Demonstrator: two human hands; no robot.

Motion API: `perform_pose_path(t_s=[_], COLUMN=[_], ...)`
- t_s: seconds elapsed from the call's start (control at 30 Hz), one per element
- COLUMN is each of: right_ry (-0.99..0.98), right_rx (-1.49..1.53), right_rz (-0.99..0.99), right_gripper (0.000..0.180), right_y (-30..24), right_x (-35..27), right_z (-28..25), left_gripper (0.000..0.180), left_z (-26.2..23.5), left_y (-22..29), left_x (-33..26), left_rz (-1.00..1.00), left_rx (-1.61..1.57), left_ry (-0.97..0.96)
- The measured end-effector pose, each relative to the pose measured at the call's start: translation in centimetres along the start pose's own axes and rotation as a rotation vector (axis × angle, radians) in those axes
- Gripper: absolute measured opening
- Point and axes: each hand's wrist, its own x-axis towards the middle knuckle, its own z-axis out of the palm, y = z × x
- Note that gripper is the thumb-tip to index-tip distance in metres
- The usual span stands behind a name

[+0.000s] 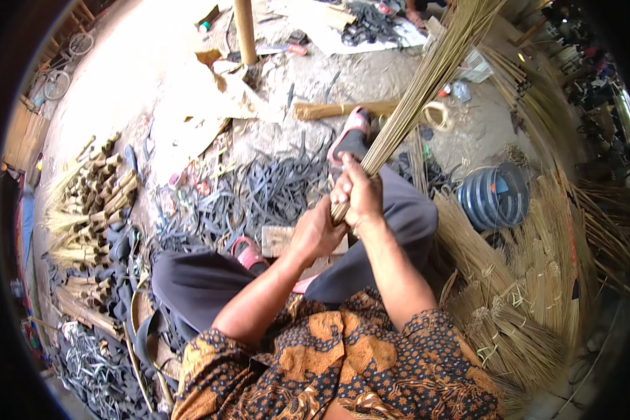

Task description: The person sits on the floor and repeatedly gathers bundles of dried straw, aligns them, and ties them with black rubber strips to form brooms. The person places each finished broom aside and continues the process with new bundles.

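I sit on the ground with both hands closed around the lower end of a long bundle of thin straw-coloured sticks (427,77) that slants up and away to the right. My right hand (357,194) grips the bundle higher up, over my right knee. My left hand (316,231) holds the very butt end just below it, the two hands touching. A small wooden block (276,240) lies under the hands between my legs.
Bound stick bundles (532,294) pile up at my right beside a blue wire coil (495,196). Dark rubber strips (259,196) litter the ground ahead. Finished short brooms (91,203) lie stacked at left. A wooden post (245,31) stands at the back.
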Motion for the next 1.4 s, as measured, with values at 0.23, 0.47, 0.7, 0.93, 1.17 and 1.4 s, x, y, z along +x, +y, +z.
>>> perform_pose_path(t_s=[0.23, 0.47, 0.7, 0.93, 1.17, 1.4], right_ry=[-0.005, 0.024, 0.458, 0.262, 0.014, -0.190], right_rx=[-0.303, -0.543, 0.541, -0.343, -1.010, -1.596], right_rz=[-0.525, -0.714, -0.823, -0.176, 0.224, -0.038], right_gripper=[0.070, 0.031, 0.104, 0.053, 0.037, 0.022], right_y=[-5.3, -13.5, -25.3, -8.8, 14.7, 23.5], right_x=[2.6, 4.0, 1.6, 7.4, 14.9, 16.8], right_z=[-1.0, -6.2, -17.9, -14.1, -9.4, -6.1], left_gripper=[0.044, 0.031, 0.042, 0.037, 0.037, 0.034], left_z=[-4.1, -9.0, -18.8, -22.0, -23.5, -24.9], left_y=[0.3, -1.5, -1.6, -0.3, -1.0, -2.2], left_x=[0.0, -0.2, 1.5, 1.8, 1.5, 1.2], left_rz=[-0.113, -0.027, -0.067, -0.040, -0.106, -0.161], left_rx=[0.074, 0.291, 0.447, 0.363, 0.402, 0.274], left_ry=[-0.004, 0.120, 0.331, 0.411, 0.425, 0.476])
